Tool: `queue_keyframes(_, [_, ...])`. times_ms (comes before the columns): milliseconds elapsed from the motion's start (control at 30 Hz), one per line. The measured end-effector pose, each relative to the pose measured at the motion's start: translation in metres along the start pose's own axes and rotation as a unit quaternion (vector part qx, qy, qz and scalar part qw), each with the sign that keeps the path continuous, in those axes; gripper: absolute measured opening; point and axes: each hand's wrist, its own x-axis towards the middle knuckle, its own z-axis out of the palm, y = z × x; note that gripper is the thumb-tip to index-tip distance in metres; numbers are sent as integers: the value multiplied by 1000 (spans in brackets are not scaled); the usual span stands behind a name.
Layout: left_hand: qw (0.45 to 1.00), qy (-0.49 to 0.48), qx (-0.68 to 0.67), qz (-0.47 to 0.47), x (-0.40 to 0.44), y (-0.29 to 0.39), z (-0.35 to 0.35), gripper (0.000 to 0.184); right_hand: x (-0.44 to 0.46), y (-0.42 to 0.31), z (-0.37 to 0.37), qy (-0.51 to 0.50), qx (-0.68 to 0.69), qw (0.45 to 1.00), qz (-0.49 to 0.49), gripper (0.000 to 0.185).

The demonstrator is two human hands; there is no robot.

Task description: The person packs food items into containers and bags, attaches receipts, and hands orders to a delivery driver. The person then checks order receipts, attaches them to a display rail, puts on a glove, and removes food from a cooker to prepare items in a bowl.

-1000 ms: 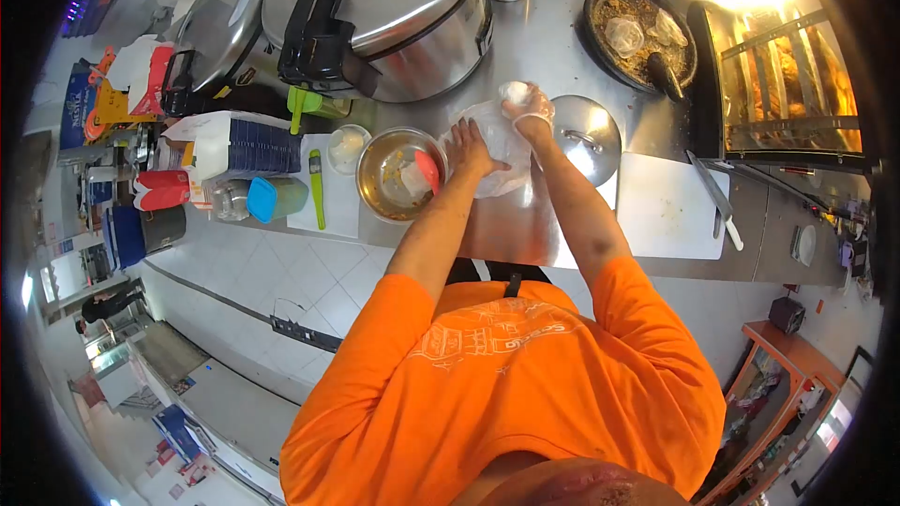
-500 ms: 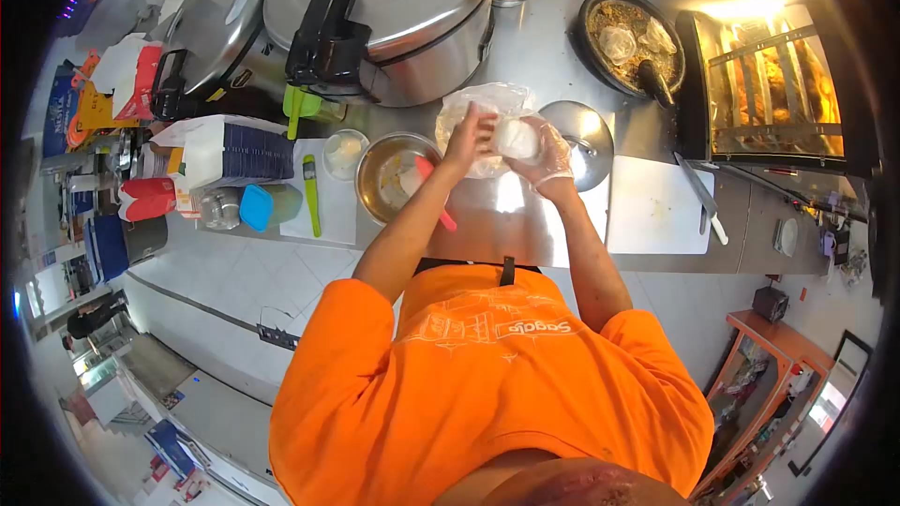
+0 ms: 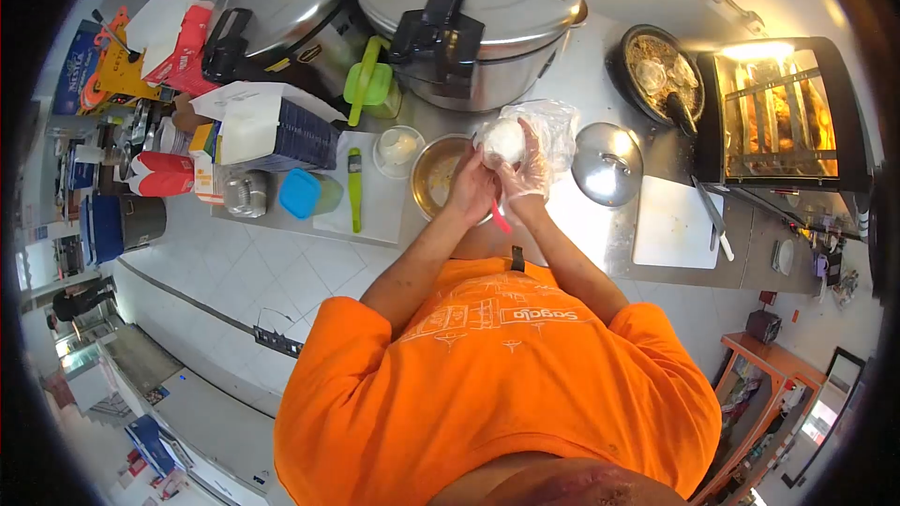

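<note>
A white, rounded ball (image 3: 504, 141) of what looks like packed rice is held up over the counter between both hands. My left hand (image 3: 475, 189), bare, has its fingers against the ball's lower left side. Wrapped round its right side is my right hand (image 3: 527, 171), in a clear plastic glove. A crumpled clear plastic bag (image 3: 557, 127) lies just beyond and right of the hands. Partly hidden under my left hand is a steel bowl (image 3: 431, 178), with a red-handled utensil (image 3: 500, 216) sticking out near my wrist.
Two large lidded cookers (image 3: 511, 75) stand at the back left. A round metal lid (image 3: 607, 165), a white cutting board (image 3: 677, 225) with a knife (image 3: 712, 215), a black pan (image 3: 656, 75) and a lit display case (image 3: 778, 122) are to the right. A green spatula (image 3: 354, 189) lies left.
The left hand, earlier apart from the ball with fingers spread, now touches it. Both hands and the ball are now over the bowl's right side. The view has shifted.
</note>
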Motion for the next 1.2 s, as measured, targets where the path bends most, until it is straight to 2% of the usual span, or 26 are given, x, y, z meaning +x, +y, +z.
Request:
queue_keyframes(33, [998, -28, 41, 47, -7, 5, 2, 46, -7, -4, 16, 28, 124, 991, 29, 62])
queue_keyframes(133, [980, 41, 114, 156, -25, 12, 5, 48, -11, 26, 49, 82, 186, 978, 39, 51])
queue_keyframes(167, [973, 36, 157, 164, -33, 18, 3, 49, -12, 10, 60, 109, 233, 962, 87, 42])
queue_keyframes(267, [938, 17, 287, 196, -51, 44, -10, 51, -11, 15, 70, 92, 164, 981, 57, 32])
queue_keyframes(300, [919, 7, 331, 212, -54, 50, -20, 51, -10, 25, 69, 75, 134, 987, 47, 27])
queue_keyframes(400, [871, 4, 427, 242, -60, 75, -40, 56, -3, 49, 65, 19, -134, 989, -61, 26])
queue_keyframes(433, [856, 9, 453, 248, -63, 84, -46, 58, -4, 45, 57, -4, -367, 914, -173, 27])
queue_keyframes(533, [803, 73, 521, 280, -51, 102, -90, 56, -11, 32, 58, -37, -454, 855, -249, 19])
queue_keyframes(567, [791, 69, 526, 304, -50, 108, -98, 52, -10, 45, 52, -93, -472, 854, -199, 15])
queue_keyframes(667, [814, 51, 530, 232, -50, 124, -111, 45, -5, 44, 52, -119, -351, 920, -126, 14])
queue_keyframes(700, [817, 47, 524, 235, -49, 126, -114, 42, -1, 39, 53, -140, -333, 927, -102, 23])
queue_keyframes(800, [823, 18, 531, 199, -46, 134, -115, 42, 6, 25, 56, -151, -330, 923, -126, 21])
queue_keyframes(1000, [790, -52, 579, 195, -35, 152, -94, 46, 19, 1, 63, -147, -320, 930, -102, 19])
queue_keyframes(1067, [726, -99, 636, 240, -39, 153, -74, 48, 18, -11, 65, -139, -342, 925, -92, 19])
queue_keyframes(1100, [692, -121, 662, 260, -44, 152, -65, 49, 15, -10, 66, -125, -303, 941, -88, 19])
queue_keyframes(1167, [656, -115, 707, 236, -50, 147, -46, 54, 13, -10, 67, -98, -222, 967, -82, 20])
queue_keyframes(1200, [638, -110, 729, 223, -52, 145, -43, 57, 14, -13, 67, -100, -225, 966, -76, 20])
